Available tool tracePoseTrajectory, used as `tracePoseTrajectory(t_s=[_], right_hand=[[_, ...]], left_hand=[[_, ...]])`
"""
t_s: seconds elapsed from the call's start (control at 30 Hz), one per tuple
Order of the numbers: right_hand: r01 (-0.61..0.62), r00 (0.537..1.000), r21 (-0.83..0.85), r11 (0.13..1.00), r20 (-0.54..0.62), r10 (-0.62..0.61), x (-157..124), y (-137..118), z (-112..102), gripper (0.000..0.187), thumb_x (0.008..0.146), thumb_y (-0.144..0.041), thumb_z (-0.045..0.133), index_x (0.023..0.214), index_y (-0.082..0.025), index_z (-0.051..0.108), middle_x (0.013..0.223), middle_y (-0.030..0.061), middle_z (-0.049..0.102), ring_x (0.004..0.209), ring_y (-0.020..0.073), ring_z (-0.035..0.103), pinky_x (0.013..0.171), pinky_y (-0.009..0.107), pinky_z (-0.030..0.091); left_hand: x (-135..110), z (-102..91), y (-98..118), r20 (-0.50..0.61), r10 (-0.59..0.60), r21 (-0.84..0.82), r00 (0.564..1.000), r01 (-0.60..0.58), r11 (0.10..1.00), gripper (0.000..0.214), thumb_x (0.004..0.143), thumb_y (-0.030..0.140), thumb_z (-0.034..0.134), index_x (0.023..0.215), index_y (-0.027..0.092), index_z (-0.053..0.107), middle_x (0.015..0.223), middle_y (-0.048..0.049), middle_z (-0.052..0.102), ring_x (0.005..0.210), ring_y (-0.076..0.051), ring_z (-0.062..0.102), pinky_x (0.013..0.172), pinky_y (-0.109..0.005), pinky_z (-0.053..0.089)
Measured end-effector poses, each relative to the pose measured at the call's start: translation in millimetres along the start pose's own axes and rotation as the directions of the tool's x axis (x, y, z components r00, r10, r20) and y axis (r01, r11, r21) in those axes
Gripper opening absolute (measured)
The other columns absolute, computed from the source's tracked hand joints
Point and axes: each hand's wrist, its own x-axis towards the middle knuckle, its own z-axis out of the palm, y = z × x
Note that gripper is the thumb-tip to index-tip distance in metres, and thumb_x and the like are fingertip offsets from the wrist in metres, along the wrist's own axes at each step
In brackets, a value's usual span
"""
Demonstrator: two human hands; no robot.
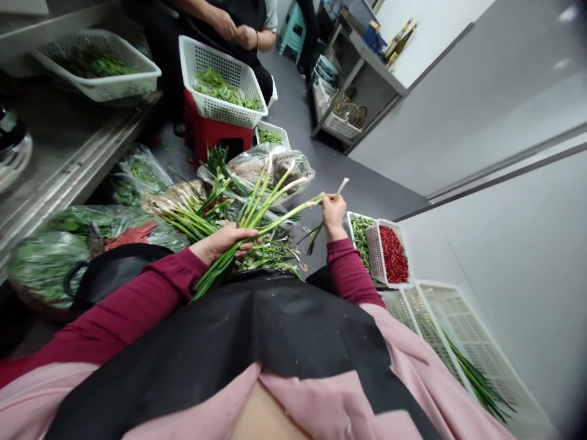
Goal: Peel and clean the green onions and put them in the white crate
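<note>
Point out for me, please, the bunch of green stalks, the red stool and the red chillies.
Bunch of green stalks [257,212]: head view, on the stalks just above the left hand [227,239].
Red stool [202,129]: head view, on its side.
Red chillies [393,255]: head view, middle of the heap.

Red chillies [394,255] fill a white basket [376,253].
</note>
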Motion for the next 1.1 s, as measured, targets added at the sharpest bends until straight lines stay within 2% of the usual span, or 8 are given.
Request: tracePoseTrajectory(t_s=[0.17, 0.27, 0.4, 0.53, 0.6, 0.73, 0.8, 1.1], right_hand=[[-0.101, 0.994, -0.136, 0.986, -0.066, 0.092, 41, 17, -31, 0.016, 0.076, -0.012, 0.047, 0.074, -0.004, 0.061, 0.068, 0.0108, 0.065, 0.060, 0.0100, 0.049, 0.063, 0.025, 0.037], [-0.043, 0.964, -0.139, 0.989, 0.254, 0.077, 24, 22, -23, 0.014, 0.071, -0.008, 0.053, 0.076, -0.005, 0.066, 0.063, 0.0060, 0.066, 0.055, 0.0081, 0.049, 0.061, 0.023, 0.038], [0.125, 0.783, -0.160, 0.979, 0.622, 0.002, -21, 18, 3, 0.033, 0.066, -0.007, 0.058, 0.096, -0.014, 0.071, 0.070, 0.0008, 0.069, 0.062, 0.0108, 0.057, 0.067, 0.023, 0.043], [0.336, 0.873, -0.136, 0.932, 0.417, -0.254, -45, -6, 5, 0.020, 0.078, -0.020, 0.056, 0.086, -0.015, 0.073, 0.074, 0.0037, 0.066, 0.070, 0.0141, 0.058, 0.072, 0.026, 0.044], [0.520, 0.788, -0.063, 0.852, 0.421, -0.450, -46, -24, 1, 0.022, 0.081, -0.028, 0.059, 0.093, -0.017, 0.073, 0.084, 0.0054, 0.063, 0.077, 0.0142, 0.057, 0.074, 0.025, 0.044], [0.770, 0.391, 0.097, 0.631, 0.709, -0.587, -38, -53, 5, 0.024, 0.078, -0.030, 0.067, 0.099, -0.022, 0.073, 0.095, 0.0054, 0.060, 0.080, 0.0127, 0.056, 0.070, 0.023, 0.042], [0.791, 0.275, 0.149, 0.593, 0.780, -0.563, -35, -57, 11, 0.018, 0.080, -0.028, 0.064, 0.094, -0.020, 0.074, 0.090, 0.0049, 0.061, 0.077, 0.0120, 0.056, 0.067, 0.022, 0.041], [0.539, 0.182, 0.318, 0.780, 0.860, -0.476, -32, -39, 13, 0.023, 0.082, -0.033, 0.060, 0.086, -0.014, 0.072, 0.088, 0.0050, 0.063, 0.077, 0.0127, 0.059, 0.070, 0.023, 0.045]], left_hand=[[-9, -5.5, 8, -0.010, -0.008, 0.044, 1.000, 0.008, 0.999, 0.026, 0.074, 0.033, 0.067, 0.075, 0.007, 0.065, 0.039, 0.0036, 0.041, 0.029, -0.006, 0.038, 0.029, -0.016, 0.027], [-10, -11.3, 12, -0.034, 0.010, 0.027, 0.999, -0.009, 1.000, 0.025, 0.076, 0.032, 0.066, 0.076, 0.007, 0.065, 0.038, 0.0032, 0.042, 0.028, -0.007, 0.037, 0.029, -0.017, 0.028], [-7, -21.7, 17, -0.094, 0.021, -0.004, 0.995, -0.021, 1.000, 0.024, 0.077, 0.031, 0.065, 0.075, 0.007, 0.064, 0.038, 0.0030, 0.042, 0.028, -0.007, 0.038, 0.028, -0.017, 0.030], [-7, -28.7, 20, -0.092, -0.026, -0.042, 0.995, 0.022, 0.999, 0.025, 0.076, 0.032, 0.065, 0.075, 0.007, 0.064, 0.038, 0.0038, 0.039, 0.028, -0.007, 0.037, 0.028, -0.016, 0.029], [-7, -28.4, 20, -0.071, -0.046, -0.024, 0.996, 0.044, 0.999, 0.025, 0.077, 0.032, 0.064, 0.074, 0.007, 0.064, 0.038, 0.0035, 0.040, 0.028, -0.006, 0.037, 0.027, -0.016, 0.028], [-9, -22.3, 18, -0.022, -0.044, 0.049, 0.999, 0.045, 0.998, 0.023, 0.079, 0.030, 0.063, 0.076, 0.008, 0.065, 0.039, 0.0026, 0.042, 0.029, -0.006, 0.037, 0.029, -0.015, 0.029], [-10, -19.1, 18, -0.016, -0.015, 0.084, 1.000, 0.017, 0.996, 0.022, 0.078, 0.030, 0.063, 0.077, 0.008, 0.065, 0.039, 0.0028, 0.043, 0.029, -0.006, 0.037, 0.030, -0.016, 0.030], [-18, -11.2, 21, 0.047, 0.168, 0.366, 0.985, -0.173, 0.915, 0.025, 0.077, 0.033, 0.066, 0.066, 0.013, 0.057, 0.041, 0.0030, 0.045, 0.034, -0.007, 0.040, 0.034, -0.019, 0.029]])
